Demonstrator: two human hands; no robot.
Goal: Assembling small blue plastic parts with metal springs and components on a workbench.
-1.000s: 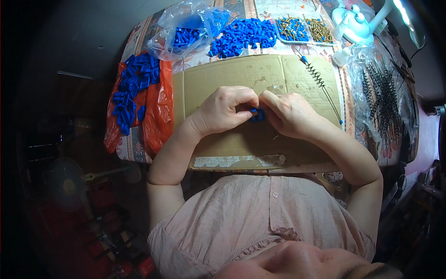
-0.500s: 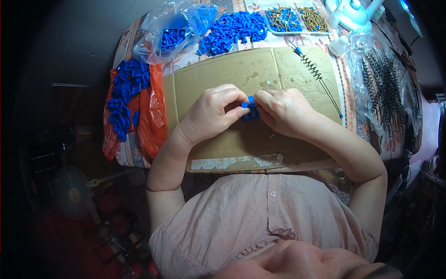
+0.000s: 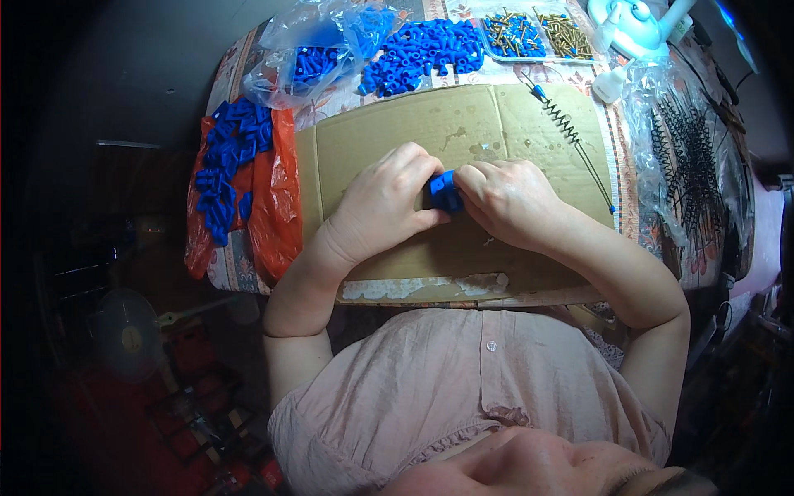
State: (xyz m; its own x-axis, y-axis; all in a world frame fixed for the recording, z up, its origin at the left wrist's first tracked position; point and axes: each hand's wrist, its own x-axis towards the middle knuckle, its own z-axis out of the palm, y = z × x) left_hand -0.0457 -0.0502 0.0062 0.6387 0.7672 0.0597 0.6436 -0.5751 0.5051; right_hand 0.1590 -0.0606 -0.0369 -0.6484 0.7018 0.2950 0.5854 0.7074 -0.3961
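My left hand (image 3: pixel 382 207) and my right hand (image 3: pixel 509 201) meet over a flattened cardboard sheet (image 3: pixel 372 132) and together pinch a small blue plastic part (image 3: pixel 444 193) between their fingertips. Most of the part is hidden by my fingers. A thin metal rod with a coiled spring and blue tip (image 3: pixel 571 136) lies on the cardboard just right of my right hand.
A loose pile of blue parts (image 3: pixel 422 56) lies beyond the cardboard. A clear bag of blue parts (image 3: pixel 318 51) sits at the far left, more blue parts (image 3: pixel 227 169) on an orange bag. Trays of small metal pieces (image 3: pixel 538 33) and a bag of black springs (image 3: pixel 691 157) lie right.
Both hands stay together on the blue part, and the fingers have shifted slightly around it. The camera view has tilted a little, so the table appears lower in the picture.
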